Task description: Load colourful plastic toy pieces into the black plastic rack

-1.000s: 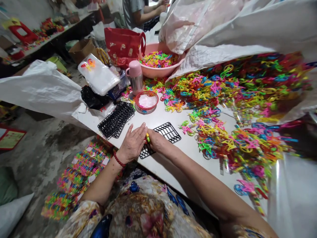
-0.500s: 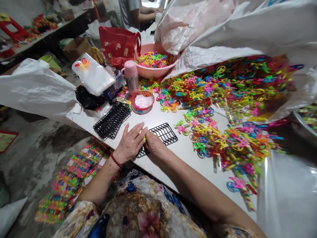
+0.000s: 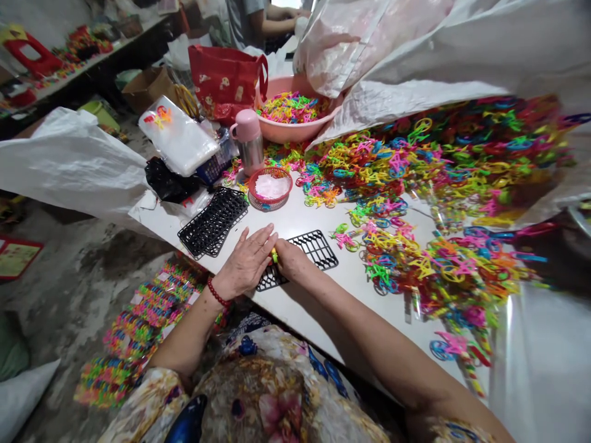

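Note:
A black plastic grid tray (image 3: 318, 246) lies on the white table, partly covered by my hands. Over its near left part, my right hand (image 3: 294, 260) is closed, pinching a small yellow-green plastic piece (image 3: 274, 255). Beside it, my left hand (image 3: 244, 261) has its fingers stretched out and its thumb apart. Its fingertips meet the right hand around the piece; whether they press on it is hidden. Farther left lies a stack of black grid trays (image 3: 212, 221). To the right spreads a heap of colourful plastic pieces (image 3: 415, 258), several with clear tubes.
Behind the trays stand a red basket (image 3: 271, 187) with white contents, a pink-topped flask (image 3: 249, 144), a pink basin (image 3: 295, 130) and a red bag (image 3: 226, 83). A large white sack (image 3: 462, 55) holds more pieces. Filled packs (image 3: 148, 314) lie low at left. Another person's arm (image 3: 277, 26) shows behind.
The view has shifted slightly, so things sit a little farther right. My hands stay together over the tray, and more of the yellow-green piece shows between them.

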Tool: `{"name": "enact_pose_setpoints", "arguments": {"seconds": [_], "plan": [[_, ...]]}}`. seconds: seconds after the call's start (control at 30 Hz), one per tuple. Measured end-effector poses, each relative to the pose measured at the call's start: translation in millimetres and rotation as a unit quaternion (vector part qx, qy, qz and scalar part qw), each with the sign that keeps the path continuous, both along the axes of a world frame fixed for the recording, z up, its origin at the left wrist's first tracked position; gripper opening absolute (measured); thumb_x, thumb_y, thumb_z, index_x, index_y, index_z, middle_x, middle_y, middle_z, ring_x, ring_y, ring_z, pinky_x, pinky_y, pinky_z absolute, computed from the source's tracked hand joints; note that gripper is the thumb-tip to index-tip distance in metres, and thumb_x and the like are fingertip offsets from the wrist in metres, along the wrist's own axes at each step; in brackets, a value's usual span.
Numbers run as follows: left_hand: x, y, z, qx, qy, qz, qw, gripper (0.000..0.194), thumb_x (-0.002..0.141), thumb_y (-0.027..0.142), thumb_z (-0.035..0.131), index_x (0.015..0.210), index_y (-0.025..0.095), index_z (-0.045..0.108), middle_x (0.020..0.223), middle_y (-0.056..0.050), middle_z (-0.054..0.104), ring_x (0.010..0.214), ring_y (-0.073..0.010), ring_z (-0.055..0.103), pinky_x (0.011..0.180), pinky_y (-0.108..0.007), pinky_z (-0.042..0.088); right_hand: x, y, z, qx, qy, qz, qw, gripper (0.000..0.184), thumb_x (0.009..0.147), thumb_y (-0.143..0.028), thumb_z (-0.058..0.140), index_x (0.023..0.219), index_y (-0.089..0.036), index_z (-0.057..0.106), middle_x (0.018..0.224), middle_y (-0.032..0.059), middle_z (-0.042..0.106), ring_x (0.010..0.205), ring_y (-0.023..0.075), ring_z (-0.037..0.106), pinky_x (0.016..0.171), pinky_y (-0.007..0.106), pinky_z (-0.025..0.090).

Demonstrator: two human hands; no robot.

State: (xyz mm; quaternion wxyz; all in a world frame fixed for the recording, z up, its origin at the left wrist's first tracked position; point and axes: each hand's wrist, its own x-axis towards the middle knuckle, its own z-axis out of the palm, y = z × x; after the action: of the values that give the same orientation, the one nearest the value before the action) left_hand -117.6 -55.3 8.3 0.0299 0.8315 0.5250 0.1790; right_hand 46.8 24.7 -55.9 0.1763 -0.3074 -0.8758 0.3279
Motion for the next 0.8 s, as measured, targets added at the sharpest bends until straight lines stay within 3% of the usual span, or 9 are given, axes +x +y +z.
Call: {"name": "enact_pose_setpoints", "arguments": {"seconds": [0.13,0.27,0.4,0.47,0.57,0.67,0.8], "plan": [[0.5,0.5,-0.6,0.006,0.007,-0.005,1.000,0.055,0.101,0.023,0.038,0.155,0.019,0.026,0.158,-0.014,0.036,0.149,-0.0234,0.028,0.123,-0.053,0.016,-4.3,-4.1,-9.8,0.023,0.004,0.005,1.000,0.041,0.084,-0.008,0.050,0.124,-0.014,0.047,0.109,0.0143,0.064,0.095,0.0229,0.061,0.085,0.037,0.050],[3.3,1.1,-4.6,0.027,0.007,0.004,1.000,0.051,0.099,0.034,0.048,0.146,0.018,0.041,0.154,-0.013,0.043,0.149,-0.0262,0.028,0.122,-0.056,0.018,-1.1,-8.6,-7.0,-0.001,0.059,0.009,0.998,0.025,0.090,-0.015,0.048,0.115,-0.016,0.053,0.104,0.0115,0.063,0.093,0.0219,0.060,0.085,0.036,0.051],[7.2,2.5,-12.5,0.077,-0.020,0.026,0.996,0.039,0.096,0.036,0.054,0.130,0.017,0.055,0.146,-0.014,0.053,0.145,-0.0260,0.036,0.120,-0.055,0.024,37.0,4.2,6.0,0.032,0.072,-0.057,0.995,0.031,0.091,-0.013,0.046,0.119,-0.017,0.057,0.111,0.0123,0.063,0.100,0.0224,0.059,0.089,0.037,0.049],[9.6,3.0,-15.7,0.100,-0.038,0.038,0.994,0.029,0.096,0.034,0.054,0.120,0.018,0.060,0.143,-0.014,0.056,0.142,-0.0249,0.042,0.119,-0.054,0.027,68.7,18.7,13.3,0.104,0.008,-0.138,0.985,0.035,0.087,-0.008,0.046,0.118,-0.016,0.060,0.115,0.0151,0.061,0.105,0.0259,0.055,0.091,0.040,0.046],[13.5,3.5,-16.7,0.113,-0.058,0.061,0.990,0.021,0.097,0.032,0.053,0.110,0.019,0.063,0.145,-0.015,0.054,0.137,-0.0238,0.048,0.118,-0.053,0.030,111.4,42.0,22.5,0.203,-0.162,-0.219,0.940,0.025,0.080,-0.007,0.054,0.100,-0.013,0.067,0.105,0.0193,0.059,0.100,0.0325,0.050,0.085,0.044,0.042],[16.3,4.2,-12.7,0.109,-0.050,0.068,0.990,0.020,0.097,0.030,0.052,0.109,0.019,0.063,0.140,-0.014,0.059,0.134,-0.0239,0.052,0.117,-0.053,0.031,132.1,57.2,28.1,0.243,-0.259,-0.222,0.908,0.013,0.081,-0.011,0.055,0.085,-0.014,0.068,0.095,0.0194,0.058,0.094,0.0332,0.047,0.078,0.043,0.038],[17.3,5.4,-5.2,0.092,-0.015,0.059,0.994,0.019,0.098,0.028,0.050,0.106,0.018,0.063,0.138,-0.014,0.060,0.128,-0.0235,0.056,0.117,-0.051,0.031,132.1,61.3,31.5,0.236,-0.270,-0.198,0.913,0.016,0.083,-0.010,0.050,0.082,-0.013,0.066,0.091,0.0196,0.059,0.089,0.0315,0.048,0.076,0.041,0.036]]}}
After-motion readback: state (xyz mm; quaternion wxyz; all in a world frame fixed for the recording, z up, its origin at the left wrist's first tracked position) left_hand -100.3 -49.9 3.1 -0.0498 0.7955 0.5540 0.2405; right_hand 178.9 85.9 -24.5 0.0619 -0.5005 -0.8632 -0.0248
